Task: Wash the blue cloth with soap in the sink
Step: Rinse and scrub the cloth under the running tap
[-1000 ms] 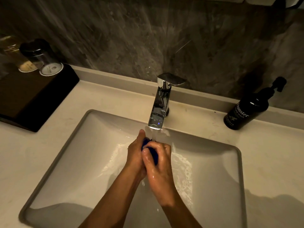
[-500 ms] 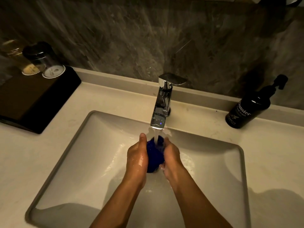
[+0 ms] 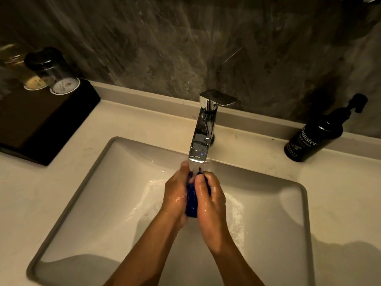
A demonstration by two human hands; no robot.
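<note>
The blue cloth [image 3: 191, 200] is bunched into a small wad, squeezed between my two wet hands over the white sink [image 3: 107, 195]. My left hand [image 3: 175, 195] presses its left side and my right hand [image 3: 210, 200] wraps its right side, thumb on top. Only a narrow strip of the cloth shows between my palms. Water runs from the chrome tap [image 3: 203, 131] onto the cloth's top and my fingertips. A black hand-wash pump bottle [image 3: 315, 137] stands on the counter at the right.
A dark tray [image 3: 41, 124] at the back left of the pale counter [image 3: 340, 203] carries two upturned glasses [image 3: 54, 72]. A grey marbled wall rises behind the tap. Foamy water lies in the basin under my hands.
My hands have closed tighter around the cloth, hiding most of it; half a second ago it sat more exposed between open palms. The right thumb now lies over it.
</note>
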